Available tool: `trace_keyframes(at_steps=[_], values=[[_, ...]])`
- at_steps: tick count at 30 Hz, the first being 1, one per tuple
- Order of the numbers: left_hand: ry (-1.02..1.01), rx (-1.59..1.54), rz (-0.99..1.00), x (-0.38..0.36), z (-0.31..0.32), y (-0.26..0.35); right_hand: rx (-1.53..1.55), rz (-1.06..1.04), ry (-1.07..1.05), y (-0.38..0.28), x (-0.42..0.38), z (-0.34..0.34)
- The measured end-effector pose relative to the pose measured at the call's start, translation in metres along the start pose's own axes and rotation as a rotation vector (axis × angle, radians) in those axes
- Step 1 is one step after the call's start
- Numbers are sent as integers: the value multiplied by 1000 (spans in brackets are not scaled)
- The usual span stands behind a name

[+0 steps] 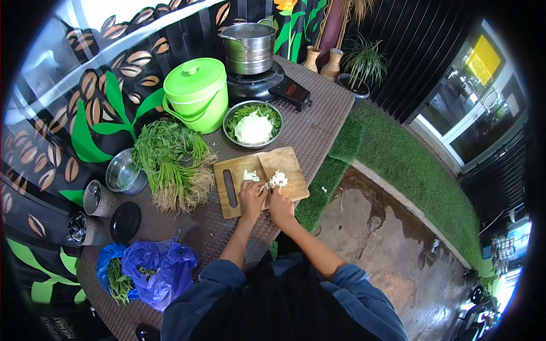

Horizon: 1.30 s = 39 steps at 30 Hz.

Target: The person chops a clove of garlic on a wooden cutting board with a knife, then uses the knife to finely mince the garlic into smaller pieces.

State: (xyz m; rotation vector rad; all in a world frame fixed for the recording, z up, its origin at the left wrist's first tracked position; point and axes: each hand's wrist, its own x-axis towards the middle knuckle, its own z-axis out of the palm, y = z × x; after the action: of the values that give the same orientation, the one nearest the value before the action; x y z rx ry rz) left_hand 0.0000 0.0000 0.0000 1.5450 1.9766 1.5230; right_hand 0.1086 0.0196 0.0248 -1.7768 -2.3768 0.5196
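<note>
My right hand (281,208) is closed around the handle of a knife (263,169), whose dark blade points away from me across the wooden cutting board (293,162). Beside it, my left hand (252,199) is closed, its fingertips at a pale piece close to the blade; the piece is mostly hidden. Chopped white bits (278,179) lie right of the blade, and more white pieces (250,175) lie to its left. Just beyond the board stands a metal bowl (228,134) holding chopped greens (271,115) and a white heap (253,128).
Rooted greens (170,159) lie left of the board, near a metal bowl (126,177). Behind are a lidded green bucket (196,94) and a pot (248,51) on a stove (250,85). Purple and blue bags (159,273), a black lid (125,221) and cups (100,200) occupy the left side.
</note>
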Motion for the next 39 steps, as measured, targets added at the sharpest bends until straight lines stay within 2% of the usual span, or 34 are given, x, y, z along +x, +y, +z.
trace_keyframes(at_steps=[3,5,6,8,11,16,19,21,25,27,28,29,31,39], values=[[23,53,96,-6,-6,-2,4,-89,17,6,-1,5],[74,76,138,-3,-6,-2,-131,-213,64,12,-2,9],[77,76,138,-1,-7,-3,-132,-216,65,8,-6,12],[57,44,136,0,-5,-2,-155,-79,175,1,-15,18],[48,42,126,1,-5,-1,-20,-82,108,2,-3,11],[47,46,110,0,-2,-2,-108,-176,151,6,-9,6],[46,53,109,0,-2,-1,-132,-98,195,2,-10,14],[52,65,113,-2,-2,-3,-37,-114,104,4,0,14],[43,40,98,0,-4,1,-39,-181,99,9,-1,13],[36,37,96,0,-4,0,-121,-148,305,3,-14,21],[42,47,111,0,-4,-2,-207,-200,375,2,-15,23],[50,59,128,1,-3,-4,-210,-200,376,4,-11,22],[50,35,89,-1,-2,-4,-84,-143,101,2,-2,9],[66,-84,-26,1,-5,1,-79,-104,170,0,-8,15]])
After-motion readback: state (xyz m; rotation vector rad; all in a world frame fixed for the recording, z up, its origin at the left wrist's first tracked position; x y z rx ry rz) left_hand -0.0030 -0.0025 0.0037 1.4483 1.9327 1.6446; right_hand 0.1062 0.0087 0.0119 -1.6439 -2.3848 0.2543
